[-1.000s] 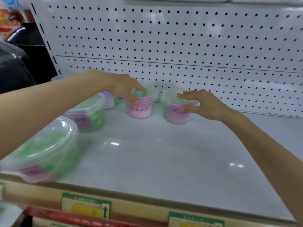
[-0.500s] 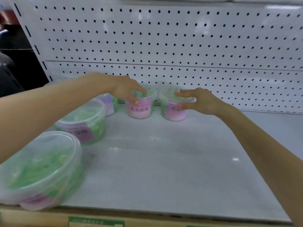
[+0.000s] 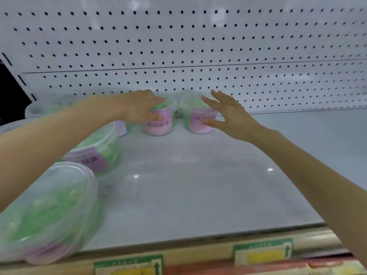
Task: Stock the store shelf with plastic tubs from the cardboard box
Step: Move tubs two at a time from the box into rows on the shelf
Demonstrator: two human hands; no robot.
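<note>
- Two small clear tubs stand upright, side by side, at the back of the white shelf (image 3: 198, 185), close to the pegboard wall (image 3: 198, 46).
- The left small tub (image 3: 160, 128) has a pink label with dark printed characters. Something green shows through its clear top.
- The right small tub (image 3: 193, 116) is just beside it, with the same pink label and green contents under a clear lid. Whether the two tubs touch cannot be told.
- Down the left side of the shelf are bigger clear tubs with lids on, all holding green pieces too blurred to name.
- The middle tub (image 3: 99, 153) carries a purple label.
- The front tub (image 3: 49, 211) sits at the shelf's front left edge, with a purplish patch low on its side.
- The back tub (image 3: 43, 109) is in the rear left corner, partly hidden by the forearm.
- The left hand (image 3: 143, 108) reaches across from the left and grips the left small tub by its top. Its fingers are curled over the lid and its thumb is pressed on the front, just above the label.
- The right hand (image 3: 228, 114) is at the right small tub with its fingers straight and spread above the lid. The thumb tip is at the tub's label side and the palm is clear of the tub, so the hand grips nothing.
- Green and yellow price tags (image 3: 262, 253) sit on the shelf's front strip.
</note>
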